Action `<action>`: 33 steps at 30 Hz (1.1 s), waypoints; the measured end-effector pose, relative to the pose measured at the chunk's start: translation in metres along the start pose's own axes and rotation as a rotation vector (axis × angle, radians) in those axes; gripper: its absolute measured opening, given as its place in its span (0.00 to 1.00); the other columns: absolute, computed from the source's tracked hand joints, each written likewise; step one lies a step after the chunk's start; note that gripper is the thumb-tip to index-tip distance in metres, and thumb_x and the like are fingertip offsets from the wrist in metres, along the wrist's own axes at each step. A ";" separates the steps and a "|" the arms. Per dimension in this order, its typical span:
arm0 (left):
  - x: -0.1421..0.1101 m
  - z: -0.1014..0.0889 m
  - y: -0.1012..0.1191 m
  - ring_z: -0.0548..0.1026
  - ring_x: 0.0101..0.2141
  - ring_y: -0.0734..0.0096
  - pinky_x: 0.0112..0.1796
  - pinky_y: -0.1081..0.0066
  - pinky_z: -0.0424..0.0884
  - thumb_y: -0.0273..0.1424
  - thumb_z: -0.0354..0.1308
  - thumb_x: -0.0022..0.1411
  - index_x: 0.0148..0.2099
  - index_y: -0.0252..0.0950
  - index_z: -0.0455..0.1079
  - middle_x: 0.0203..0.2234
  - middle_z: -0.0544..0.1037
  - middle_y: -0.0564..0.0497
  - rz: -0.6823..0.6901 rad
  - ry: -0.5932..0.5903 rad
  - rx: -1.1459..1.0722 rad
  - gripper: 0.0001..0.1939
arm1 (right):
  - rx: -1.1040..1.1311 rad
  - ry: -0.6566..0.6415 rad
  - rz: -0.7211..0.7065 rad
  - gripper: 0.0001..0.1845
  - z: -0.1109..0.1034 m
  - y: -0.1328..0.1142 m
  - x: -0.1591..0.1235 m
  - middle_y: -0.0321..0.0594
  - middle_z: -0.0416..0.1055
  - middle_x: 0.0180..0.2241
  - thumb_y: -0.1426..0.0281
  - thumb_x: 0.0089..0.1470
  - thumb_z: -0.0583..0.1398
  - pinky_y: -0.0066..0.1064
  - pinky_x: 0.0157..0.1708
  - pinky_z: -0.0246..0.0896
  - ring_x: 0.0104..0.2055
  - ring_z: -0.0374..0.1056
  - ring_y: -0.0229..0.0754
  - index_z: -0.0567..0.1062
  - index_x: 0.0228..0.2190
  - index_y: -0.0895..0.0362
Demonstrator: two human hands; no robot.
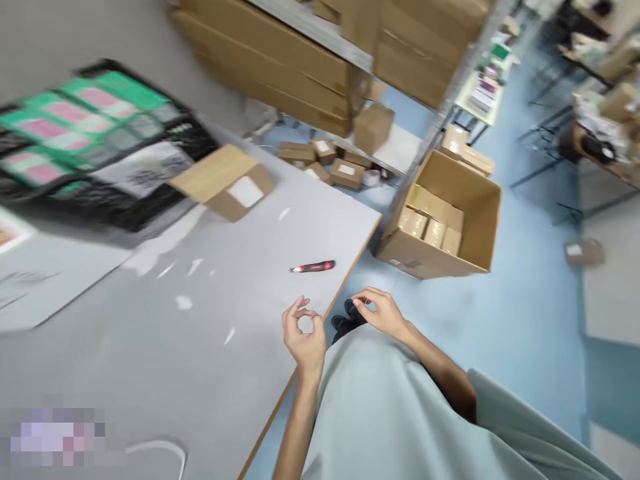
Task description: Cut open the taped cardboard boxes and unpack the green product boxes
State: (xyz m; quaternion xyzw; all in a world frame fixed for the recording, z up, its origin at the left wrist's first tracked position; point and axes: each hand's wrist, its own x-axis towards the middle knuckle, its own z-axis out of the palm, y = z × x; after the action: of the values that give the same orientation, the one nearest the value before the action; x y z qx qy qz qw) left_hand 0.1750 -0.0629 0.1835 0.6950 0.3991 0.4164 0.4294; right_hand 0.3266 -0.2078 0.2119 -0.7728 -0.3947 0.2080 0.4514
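My left hand point(304, 333) is raised over the near edge of the grey table, its fingers loosely curled and its thumb and index finger forming a ring with nothing visible inside. My right hand point(381, 312) hovers beyond the table edge, above the floor, its fingers bent and the thumb close to the index finger; I see nothing in it. A red and black utility knife point(314, 267) lies on the table just past my left hand, touched by neither hand. Farther back, a small cardboard box point(235, 190) with a white label rests on the table point(150, 360).
A large open carton point(430, 257) holding several small boxes stands on the floor to the right. Black packages with green and pink panels point(95, 127) lie at the table's far left. White scraps point(184, 303) dot the tabletop. Shelving with big cartons point(280, 73) stands behind.
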 end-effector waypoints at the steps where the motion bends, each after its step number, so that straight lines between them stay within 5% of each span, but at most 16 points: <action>1: 0.001 0.013 0.000 0.84 0.46 0.61 0.60 0.55 0.77 0.27 0.62 0.69 0.62 0.39 0.78 0.47 0.82 0.47 0.000 -0.053 -0.034 0.20 | -0.025 0.070 0.051 0.12 -0.012 0.004 -0.014 0.41 0.84 0.38 0.63 0.76 0.61 0.35 0.45 0.78 0.41 0.82 0.45 0.86 0.44 0.50; 8: 0.002 0.094 0.021 0.84 0.45 0.64 0.56 0.60 0.80 0.27 0.61 0.68 0.62 0.38 0.77 0.49 0.83 0.44 0.026 -0.367 -0.200 0.22 | -0.121 0.485 0.373 0.16 -0.066 0.033 -0.092 0.43 0.86 0.38 0.59 0.75 0.60 0.37 0.42 0.78 0.36 0.80 0.46 0.85 0.40 0.50; 13: -0.005 0.136 0.033 0.85 0.46 0.65 0.57 0.61 0.81 0.28 0.59 0.69 0.62 0.39 0.77 0.51 0.84 0.43 -0.020 -0.480 -0.212 0.21 | -0.083 0.489 0.416 0.16 -0.075 0.053 -0.098 0.42 0.86 0.38 0.59 0.75 0.59 0.36 0.38 0.76 0.36 0.80 0.47 0.86 0.41 0.50; 17: -0.013 0.184 0.051 0.85 0.51 0.63 0.58 0.61 0.81 0.27 0.58 0.68 0.63 0.39 0.77 0.51 0.84 0.44 -0.007 -0.605 -0.208 0.23 | -0.083 0.547 0.440 0.18 -0.110 0.086 -0.087 0.43 0.86 0.38 0.58 0.76 0.58 0.37 0.42 0.76 0.38 0.80 0.48 0.86 0.41 0.50; 21: -0.017 0.251 0.064 0.85 0.50 0.62 0.57 0.60 0.81 0.26 0.57 0.66 0.60 0.39 0.79 0.52 0.83 0.44 0.055 -0.676 -0.167 0.22 | -0.100 0.577 0.489 0.19 -0.165 0.141 -0.062 0.44 0.86 0.39 0.57 0.76 0.57 0.39 0.45 0.76 0.39 0.80 0.49 0.85 0.41 0.50; 28: -0.023 0.382 0.052 0.82 0.41 0.66 0.52 0.62 0.81 0.27 0.57 0.65 0.59 0.38 0.79 0.51 0.83 0.44 -0.019 -0.717 0.011 0.22 | -0.176 0.338 0.467 0.17 -0.257 0.239 -0.005 0.45 0.85 0.45 0.61 0.80 0.57 0.38 0.50 0.75 0.46 0.81 0.50 0.85 0.48 0.51; 33: -0.017 0.450 0.054 0.85 0.43 0.64 0.57 0.59 0.81 0.24 0.56 0.66 0.61 0.39 0.78 0.54 0.82 0.45 -0.013 -0.839 0.075 0.23 | -0.242 0.173 0.503 0.16 -0.302 0.300 0.037 0.46 0.84 0.46 0.65 0.81 0.56 0.37 0.52 0.72 0.49 0.80 0.51 0.84 0.49 0.52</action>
State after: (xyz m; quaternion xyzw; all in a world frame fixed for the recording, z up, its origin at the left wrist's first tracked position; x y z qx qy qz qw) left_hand 0.5946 -0.2142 0.1016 0.8168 0.2089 0.0797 0.5319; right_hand 0.6804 -0.4234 0.1079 -0.9094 -0.1727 0.1980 0.3225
